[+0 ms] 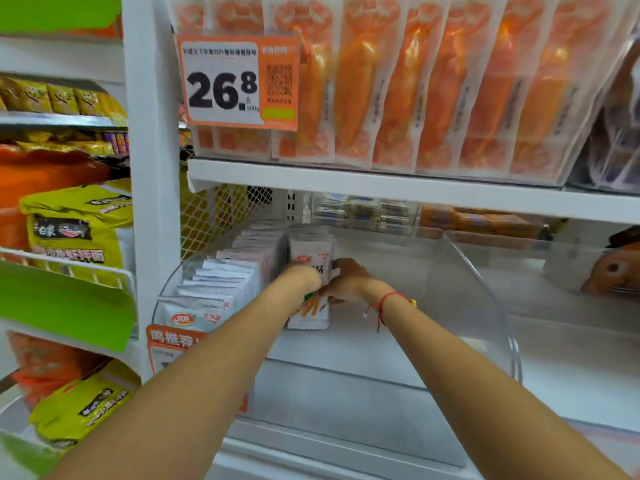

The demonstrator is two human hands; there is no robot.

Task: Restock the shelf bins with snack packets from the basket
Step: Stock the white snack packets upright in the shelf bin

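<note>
Under the white shelf [381, 188] that carries the orange hanging packs [398, 84], both hands reach into a clear plastic bin [485, 306]; the left hand [303, 277] and the right hand [348, 280] meet at a small stack of white snack packets [311, 261], which stands upright near the middle of the bin, just beside a full row; the fingers of both hands look curled round this stack, one hand on each side, though the left fingers are hidden behind the knuckles and I cannot tell their exact hold; one packet [310, 315] lies below the hands, its lower edge on the bin floor; the row of packets [225, 282] along the left wall runs from front to back and looks complete; to the right of the hands the bin floor shows bare through to the right wall, so by my judgement well under half of this bin is filled; a second row is only begun, and more rows would be needed beside it; the basket is not in view, so how many packets are left I cannot tell; a red string bracelet [388, 301] sits on the right wrist.
</note>
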